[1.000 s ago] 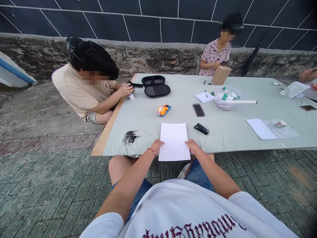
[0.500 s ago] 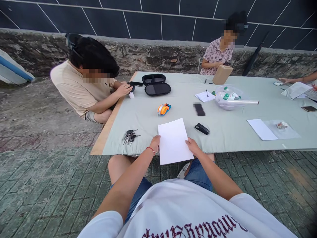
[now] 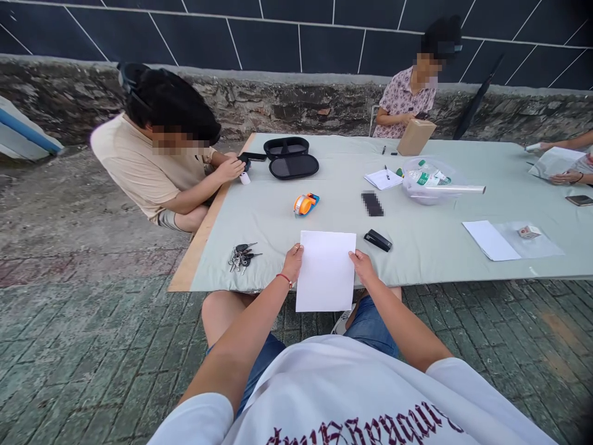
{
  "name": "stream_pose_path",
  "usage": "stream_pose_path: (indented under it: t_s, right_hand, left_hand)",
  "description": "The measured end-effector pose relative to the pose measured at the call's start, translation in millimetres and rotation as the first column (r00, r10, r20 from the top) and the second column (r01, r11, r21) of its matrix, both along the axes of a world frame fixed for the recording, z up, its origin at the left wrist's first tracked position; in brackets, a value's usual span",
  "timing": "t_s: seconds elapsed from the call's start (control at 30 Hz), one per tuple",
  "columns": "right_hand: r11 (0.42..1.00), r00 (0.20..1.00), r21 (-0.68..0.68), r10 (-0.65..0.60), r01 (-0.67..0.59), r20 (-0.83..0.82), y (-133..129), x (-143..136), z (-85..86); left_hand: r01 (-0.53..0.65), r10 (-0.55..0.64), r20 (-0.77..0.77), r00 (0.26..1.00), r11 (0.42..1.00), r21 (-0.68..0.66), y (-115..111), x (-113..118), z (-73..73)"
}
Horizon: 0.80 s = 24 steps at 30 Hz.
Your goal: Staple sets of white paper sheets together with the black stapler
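Observation:
White paper [image 3: 326, 272], perhaps more than one sheet, is held between my two hands over the table's front edge. My left hand [image 3: 293, 262] grips its left side near the upper corner, thumb on top. On the opposite side my right hand [image 3: 362, 267] pinches the right edge. The fingers under the paper are hidden. A black stapler [image 3: 378, 240] lies just beyond my right hand. To the left of my left hand is a bunch of keys [image 3: 243, 258]. An orange and blue tape dispenser [image 3: 306, 204] sits beyond the paper.
The cloth-covered table [image 3: 430, 247] bears an open black case [image 3: 293, 167], a phone [image 3: 372, 203], a notepad [image 3: 382, 178], a plastic bag with bottles [image 3: 428, 180], a cardboard box [image 3: 416, 137] and a paper stack [image 3: 490, 240]. People sit at the left, far side and right.
The paper has turned from tilted to nearly straight, its top edge lower and nearer me. Both hands have shifted slightly up along its sides. At the far right, another person's hands have moved around papers.

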State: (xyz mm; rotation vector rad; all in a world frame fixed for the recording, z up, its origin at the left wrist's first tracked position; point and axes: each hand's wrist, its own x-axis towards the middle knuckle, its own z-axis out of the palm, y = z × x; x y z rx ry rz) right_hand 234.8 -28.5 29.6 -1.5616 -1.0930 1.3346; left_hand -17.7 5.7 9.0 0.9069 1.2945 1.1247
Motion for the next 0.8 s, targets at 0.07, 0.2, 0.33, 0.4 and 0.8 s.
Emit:
stream_pose_path:
  t_s: [0.07,0.2,0.33,0.4,0.8]
  right_hand:
    - [1.000,1.000,0.000,-0.020,0.020,0.009,-0.4,-2.6,0.2]
    - [0.999,0.999,0.036,0.003,-0.005,0.044,-4.4,-5.6,-2.9]
    - [0.996,0.996,0.062,0.056,-0.060,0.064,-5.5,-6.5,-6.8]
    - [0.996,0.998,0.074,0.048,-0.052,0.051,-4.4,-6.8,-9.0]
    - [0.993,0.991,0.015,-0.121,0.120,0.056,10.0,-16.1,-26.6]
  left_hand:
    - [-0.065,0.065,0.037,0.997,0.998,0.003,1.6,2.7,6.4]
    - [-0.199,0.197,0.096,0.976,0.980,0.010,12.6,3.1,14.1]
    - [-0.294,0.294,-0.008,0.956,0.956,-0.017,20.0,3.2,12.7]
    - [-0.313,0.312,-0.039,0.949,0.949,-0.030,20.0,4.2,10.0]
    - [-0.250,0.232,-0.161,0.959,0.963,-0.100,22.4,8.8,-1.7]
